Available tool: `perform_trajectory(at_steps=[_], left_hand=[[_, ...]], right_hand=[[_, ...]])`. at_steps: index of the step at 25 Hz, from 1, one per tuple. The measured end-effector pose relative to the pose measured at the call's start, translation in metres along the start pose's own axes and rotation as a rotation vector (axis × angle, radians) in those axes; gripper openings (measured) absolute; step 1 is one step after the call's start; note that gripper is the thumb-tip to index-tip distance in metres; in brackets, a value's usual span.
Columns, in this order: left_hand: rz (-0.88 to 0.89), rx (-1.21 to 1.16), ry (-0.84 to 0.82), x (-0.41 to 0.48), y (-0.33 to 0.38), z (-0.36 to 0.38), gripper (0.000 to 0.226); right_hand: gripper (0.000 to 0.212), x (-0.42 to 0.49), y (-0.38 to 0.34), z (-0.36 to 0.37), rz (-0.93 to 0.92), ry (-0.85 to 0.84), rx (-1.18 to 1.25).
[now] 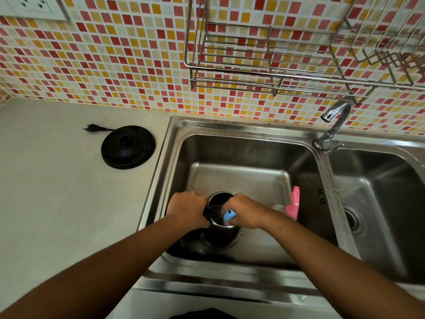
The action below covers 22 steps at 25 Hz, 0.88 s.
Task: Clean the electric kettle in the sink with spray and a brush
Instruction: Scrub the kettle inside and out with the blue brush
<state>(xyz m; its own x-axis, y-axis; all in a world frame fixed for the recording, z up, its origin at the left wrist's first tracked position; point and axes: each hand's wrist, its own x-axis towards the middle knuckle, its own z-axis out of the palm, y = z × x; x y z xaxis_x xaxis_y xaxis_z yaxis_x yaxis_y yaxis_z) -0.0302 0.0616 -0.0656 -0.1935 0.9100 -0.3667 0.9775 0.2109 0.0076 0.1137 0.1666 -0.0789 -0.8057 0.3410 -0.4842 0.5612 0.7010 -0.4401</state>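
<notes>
One kettle, one brush, two hands.

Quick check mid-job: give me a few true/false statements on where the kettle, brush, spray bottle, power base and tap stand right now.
1. The kettle is in the left sink basin. True.
2. The right hand holds a blue brush at the kettle's mouth. True.
3. The power base is plugged into the wall. False: its plug lies loose on the counter.
4. The pink spray bottle stands on the counter. False: it is in the basin, right of the kettle.
5. The left hand grips the kettle's handle side. True.
6. Water runs from the tap. False: no stream shows.
</notes>
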Motion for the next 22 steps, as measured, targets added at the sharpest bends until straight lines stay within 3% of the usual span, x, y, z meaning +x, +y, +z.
perform_trajectory(at_steps=[3, 5, 10, 17, 22], left_hand=[[-0.011, 0.000, -0.008, 0.001, -0.001, 0.001, 0.033], [-0.014, 0.003, -0.009, 0.001, -0.001, 0.002, 0.033], [0.001, -0.005, 0.000, 0.002, -0.001, 0.002, 0.037], [-0.003, -0.020, 0.007, 0.001, -0.002, 0.003, 0.041], [-0.039, -0.071, 0.005, 0.003, -0.001, 0.003, 0.041]], right_hand=[[0.022, 0.007, -0.004, 0.004, 0.021, 0.144, 0.166], [0.021, 0.010, -0.002, 0.005, 0.023, 0.195, 0.053], [0.022, 0.005, -0.004, -0.010, 0.119, 0.040, -0.192], [0.023, -0.006, -0.001, -0.026, 0.234, 0.168, 0.222], [0.022, -0.047, -0.002, -0.086, 0.141, 0.306, 0.112]])
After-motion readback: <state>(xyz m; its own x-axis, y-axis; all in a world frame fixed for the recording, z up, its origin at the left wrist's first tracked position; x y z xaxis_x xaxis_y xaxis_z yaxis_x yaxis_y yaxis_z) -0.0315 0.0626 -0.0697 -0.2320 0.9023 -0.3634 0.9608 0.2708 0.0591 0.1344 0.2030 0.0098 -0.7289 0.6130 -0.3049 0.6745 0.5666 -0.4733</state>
